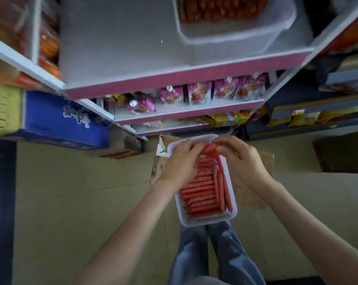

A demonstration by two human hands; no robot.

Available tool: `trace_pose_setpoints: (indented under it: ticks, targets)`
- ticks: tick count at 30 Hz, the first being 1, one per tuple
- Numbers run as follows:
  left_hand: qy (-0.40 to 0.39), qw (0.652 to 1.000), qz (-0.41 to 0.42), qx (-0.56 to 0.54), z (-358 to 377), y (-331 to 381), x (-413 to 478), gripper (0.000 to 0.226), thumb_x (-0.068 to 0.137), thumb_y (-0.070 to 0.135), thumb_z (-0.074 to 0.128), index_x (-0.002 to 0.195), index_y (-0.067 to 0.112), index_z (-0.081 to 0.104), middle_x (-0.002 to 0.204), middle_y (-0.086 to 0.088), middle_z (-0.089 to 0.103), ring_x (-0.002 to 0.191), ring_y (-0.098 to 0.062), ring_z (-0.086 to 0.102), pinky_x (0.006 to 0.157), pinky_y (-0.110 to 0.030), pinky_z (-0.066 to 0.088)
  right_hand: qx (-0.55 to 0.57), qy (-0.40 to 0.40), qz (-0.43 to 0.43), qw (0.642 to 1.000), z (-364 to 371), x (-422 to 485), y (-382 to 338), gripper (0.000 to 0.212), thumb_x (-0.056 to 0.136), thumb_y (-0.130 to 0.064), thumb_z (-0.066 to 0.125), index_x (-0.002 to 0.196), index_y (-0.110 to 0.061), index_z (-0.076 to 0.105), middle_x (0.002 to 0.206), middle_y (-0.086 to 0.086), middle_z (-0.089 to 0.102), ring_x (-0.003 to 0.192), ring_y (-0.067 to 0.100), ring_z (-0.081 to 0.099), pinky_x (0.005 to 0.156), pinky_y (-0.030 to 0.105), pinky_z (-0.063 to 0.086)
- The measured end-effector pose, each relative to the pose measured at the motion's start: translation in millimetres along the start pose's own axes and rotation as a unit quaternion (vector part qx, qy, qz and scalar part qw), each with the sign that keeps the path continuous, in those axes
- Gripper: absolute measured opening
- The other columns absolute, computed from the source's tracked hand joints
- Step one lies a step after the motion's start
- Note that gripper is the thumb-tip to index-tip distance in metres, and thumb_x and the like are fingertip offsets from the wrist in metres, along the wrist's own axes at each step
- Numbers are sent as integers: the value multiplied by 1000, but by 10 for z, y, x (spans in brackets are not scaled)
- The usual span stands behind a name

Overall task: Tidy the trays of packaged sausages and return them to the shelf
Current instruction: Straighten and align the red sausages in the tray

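Here, at lower centre, left hand (181, 161) and right hand (242, 159) both pinch one sausage (210, 148) over the white tray (206, 222), likely to align it with the packed rows (200, 194); the shelf (132, 48) is at upper centre.

Glossy plastic sausages (202, 190); matt white tray (206, 222).

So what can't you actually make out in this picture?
All in the head view:
- Far end of the white tray: covered by the left hand and the right hand.
- Print on the sausages: too small and blurred.
- Second tray on the top shelf: blurred, cut off by the top edge.
- Labels on the pouches: too small to read.
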State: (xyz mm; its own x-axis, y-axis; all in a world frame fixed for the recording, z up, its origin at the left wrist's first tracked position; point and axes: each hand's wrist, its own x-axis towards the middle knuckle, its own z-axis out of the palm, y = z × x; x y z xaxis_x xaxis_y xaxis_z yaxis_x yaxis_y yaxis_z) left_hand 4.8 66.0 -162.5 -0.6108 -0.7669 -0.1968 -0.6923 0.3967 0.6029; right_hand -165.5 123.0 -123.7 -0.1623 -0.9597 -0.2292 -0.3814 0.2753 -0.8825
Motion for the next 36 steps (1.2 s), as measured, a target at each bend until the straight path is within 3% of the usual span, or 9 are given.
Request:
trace_pose_setpoints:
  ticks: [3,7,11,17,20,24,27,30,36]
  targets:
    - [53,998,24,-13,-656,449,-58,38,96,24,47,134,21,50,108,-7,50,105,-23,45,82,-32,40,39,30,-35,998,-299,6,-742,19,91,-6,60,90,-25,62,82,-12,65,77,2,64,71,19,50]
    - [87,994,59,-34,-1472,950,-246,37,97,36,46,128,18,55,110,-8,58,104,-22,50,79,-20,34,142,80,-64,984,-657,-131,-1482,15,92,2,54,78,-4,53,63,-4,58,58,1,56,58,14,46]
    - [97,980,24,-173,-2023,1188,-445,13,86,37,66,91,36,55,83,-1,62,69,-7,55,62,-24,39,245,130,-60,959,-916,-182,-1745,24,97,-2,48,74,-7,49,55,0,56,56,15,54,61,30,46]
    - [207,862,19,-462,-2419,1530,-552,9,87,18,64,95,21,67,64,4,60,64,-13,57,69,-31,46,360,157,-74,917,-1053,-231,-2231,27,100,-4,42,74,-10,45,62,4,50,55,13,48,56,21,42]
    - [230,802,68,-548,-2467,1724,-527,14,85,18,62,96,13,67,75,3,65,73,-13,61,81,-33,50,375,135,-98,912,-1066,-259,-2352,27,100,-1,40,74,-9,45,63,4,47,56,14,47,58,21,43]
    - [234,821,139,-502,-2485,1973,-542,18,84,27,56,95,14,61,109,-10,66,107,-16,63,94,-35,51,270,118,-99,951,-1073,-275,-2391,18,97,-6,49,81,-10,54,73,3,57,71,16,56,69,24,47]
    - [293,890,147,-317,-2529,2023,-535,10,89,33,56,89,23,56,92,-2,68,84,-6,65,80,-23,51,124,144,-156,969,-1110,-386,-2503,8,93,-15,59,100,-15,58,93,-5,62,83,0,58,77,15,44]
    - [331,925,164,-85,-2541,1984,-513,11,94,27,56,100,18,58,90,-1,67,81,-15,62,71,-30,48,69,143,-273,949,-1127,-551,-2719,21,88,-16,66,106,-21,56,102,-7,61,90,-4,58,79,10,44]
    - [351,914,200,35,-2542,1985,-529,33,91,33,40,113,16,58,101,-1,63,93,-22,60,68,-41,52,-106,195,-443,869,-1035,-593,-2827,17,83,-11,68,99,-12,64,92,-24,51,89,1,50,80,9,40]
